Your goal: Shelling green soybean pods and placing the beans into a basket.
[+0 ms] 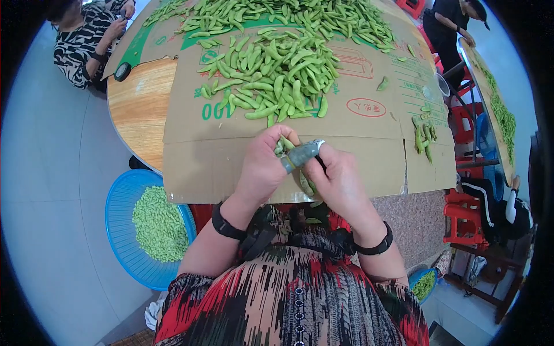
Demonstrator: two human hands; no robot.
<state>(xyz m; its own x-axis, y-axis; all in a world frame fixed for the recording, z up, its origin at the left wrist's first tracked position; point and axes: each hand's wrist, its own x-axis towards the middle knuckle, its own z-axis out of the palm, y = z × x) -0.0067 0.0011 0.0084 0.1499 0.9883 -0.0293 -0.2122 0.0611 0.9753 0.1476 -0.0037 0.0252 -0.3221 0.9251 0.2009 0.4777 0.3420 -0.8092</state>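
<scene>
Above the near edge of the cardboard, my two hands come together. My left hand (266, 164) is closed, its fingers curled round a green soybean pod (283, 145), partly hidden by the fingers. Between the hands lies a grey-green thumb cover (303, 154) with a yellowish band, seemingly on my left thumb. My right hand (341, 180) is closed with its fingertips against the cover's tip; what it pinches is hidden. Another pod (306, 183) shows just below the fingers, and I cannot tell whether it is held. Ahead of them sits a heap of green pods (277, 75).
Flattened cardboard (231, 167) covers the wooden table (141, 109). At the left, a blue basket (118, 230) contains shelled green beans (158, 225). Several loose pods (424, 135) lie to the right. Co-workers sit at far left and right, near red stools (463, 222).
</scene>
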